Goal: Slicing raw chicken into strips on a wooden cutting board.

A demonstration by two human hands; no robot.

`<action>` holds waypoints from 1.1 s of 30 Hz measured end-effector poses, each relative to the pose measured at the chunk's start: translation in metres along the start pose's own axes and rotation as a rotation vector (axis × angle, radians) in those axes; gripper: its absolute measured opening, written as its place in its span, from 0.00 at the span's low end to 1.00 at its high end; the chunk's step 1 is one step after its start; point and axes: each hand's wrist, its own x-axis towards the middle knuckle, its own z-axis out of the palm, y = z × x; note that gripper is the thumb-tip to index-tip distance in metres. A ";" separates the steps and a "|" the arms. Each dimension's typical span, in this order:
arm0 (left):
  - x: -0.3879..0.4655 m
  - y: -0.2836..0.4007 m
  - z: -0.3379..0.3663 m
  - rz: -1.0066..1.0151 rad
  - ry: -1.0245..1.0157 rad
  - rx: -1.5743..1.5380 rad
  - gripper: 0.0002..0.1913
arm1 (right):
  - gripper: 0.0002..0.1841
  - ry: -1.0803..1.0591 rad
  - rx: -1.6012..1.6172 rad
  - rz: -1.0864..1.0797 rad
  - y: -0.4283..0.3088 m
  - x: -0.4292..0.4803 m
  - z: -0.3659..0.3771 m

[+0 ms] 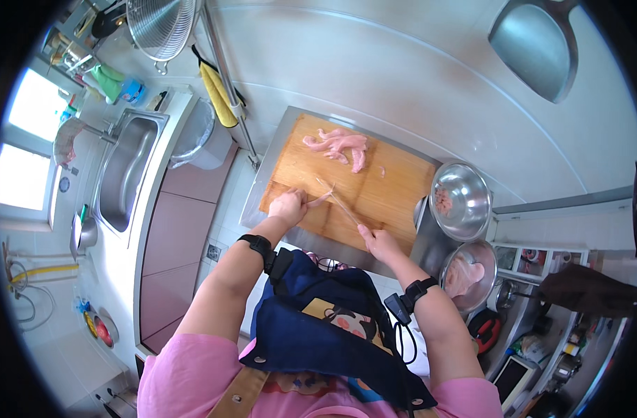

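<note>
A wooden cutting board lies before me on a metal worktop. My right hand grips a kitchen knife, its thin blade angled up and left across the board. Pinched in the fingers of my left hand is one end of a thin strip of raw meat. The strip's other end meets the blade near its middle; I cannot tell whether it is cut through. Beyond the knife lies a pile of pale pink raw meat pieces, with a small scrap to its right.
Right of the board, one steel bowl contains small meat pieces and another larger pale pieces. A wall stands behind the worktop. To the left are a metal pole, a lined bin and a sink.
</note>
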 end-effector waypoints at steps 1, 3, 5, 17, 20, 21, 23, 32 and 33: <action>-0.002 -0.001 0.000 -0.008 0.004 -0.007 0.07 | 0.42 -0.028 -0.010 0.000 -0.002 0.000 0.000; -0.005 -0.003 0.001 0.175 0.093 0.059 0.09 | 0.42 -0.016 -0.028 -0.012 -0.002 0.002 0.003; -0.006 -0.006 0.006 0.279 0.090 0.106 0.12 | 0.42 -0.003 -0.043 -0.023 -0.003 0.003 0.004; -0.011 0.001 0.023 0.663 0.141 0.367 0.20 | 0.41 -0.002 -0.067 -0.003 -0.006 0.004 0.005; -0.012 0.002 0.022 0.652 0.105 0.365 0.21 | 0.41 0.012 -0.087 0.018 -0.009 0.003 0.006; -0.012 0.002 0.022 0.648 0.091 0.359 0.22 | 0.41 0.010 -0.107 0.025 -0.010 0.003 0.006; -0.012 0.002 0.022 0.638 0.072 0.364 0.22 | 0.41 0.010 -0.127 0.034 -0.012 0.001 0.005; -0.009 0.004 0.025 0.627 0.072 0.390 0.21 | 0.41 0.033 -0.161 0.032 -0.014 0.002 0.005; -0.008 0.004 0.025 0.632 0.083 0.381 0.21 | 0.41 0.033 -0.159 0.037 -0.015 0.002 0.004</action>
